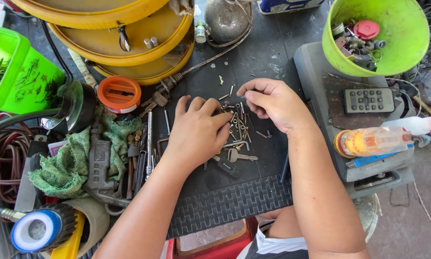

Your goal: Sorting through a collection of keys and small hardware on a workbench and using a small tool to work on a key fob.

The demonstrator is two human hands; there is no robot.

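- Left hand (196,134) grip: fingers curled narrow, tips on pile of small keys and nails (237,127); can't tell if anything's pinched.
- Right hand (273,103) grip: thumb + forefinger pinched shut, contents too small to tell.
- Pile betw. both hands on black mat (234,196): prob. light, stiff, slippery metal; pinch by shank or key head.
- Orange-capped bottle (371,141), yellow label, lies well right of right hand.
- Round orange lid (119,93) left of left hand.

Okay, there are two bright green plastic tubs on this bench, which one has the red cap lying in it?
The round green bucket at upper right, beyond the right hand: a red cap lies on its fittings. The squarish green bin at far left shows none.
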